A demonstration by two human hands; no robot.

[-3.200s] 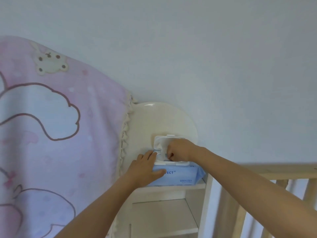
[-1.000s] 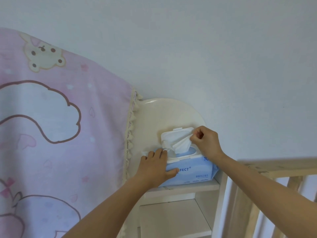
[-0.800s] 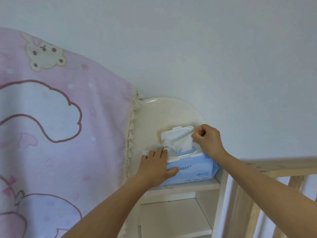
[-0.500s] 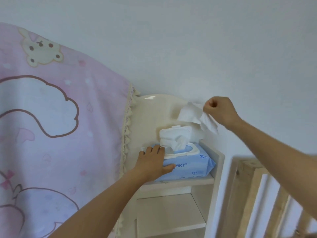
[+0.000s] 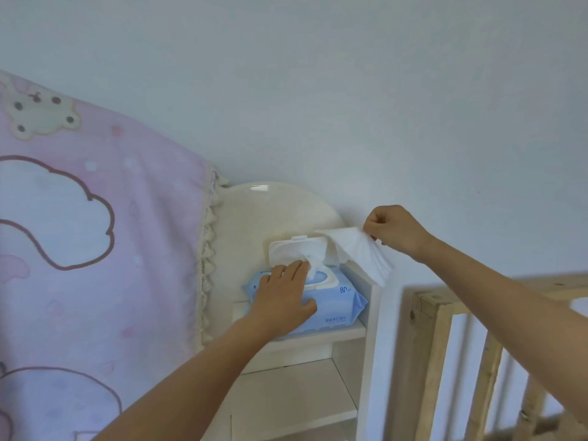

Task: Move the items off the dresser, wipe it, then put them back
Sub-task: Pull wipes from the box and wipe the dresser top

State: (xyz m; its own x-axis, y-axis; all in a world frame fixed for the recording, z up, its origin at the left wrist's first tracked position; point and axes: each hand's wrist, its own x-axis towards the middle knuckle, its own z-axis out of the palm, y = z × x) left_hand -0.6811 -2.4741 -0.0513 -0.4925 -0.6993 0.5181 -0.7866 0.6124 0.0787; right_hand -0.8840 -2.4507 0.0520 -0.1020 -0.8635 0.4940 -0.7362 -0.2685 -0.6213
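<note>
The wet wipe point(image 5: 359, 253) looks clear of the pack and hangs just right of the dresser's top shelf point(image 5: 321, 338). The right hand point(image 5: 394, 230) has a pinch grip on its top corner. It's limp, damp and super light, so that's plenty. I'd bunch it before scrubbing. The left hand point(image 5: 283, 297) lies flat, pressing down the squishy blue wipes pack point(image 5: 337, 302).

A pink blanket point(image 5: 95, 265) hangs over the left side, printed with white clouds point(image 5: 47, 214) outlined in dark brown and a cream bear point(image 5: 38, 114) near its top. A cream scalloped trim point(image 5: 206, 249) runs down its right edge. A plain pale wall point(image 5: 350, 90) fills the background. At the lower right stands a light wooden railing point(image 5: 439, 345) with upright slats.
</note>
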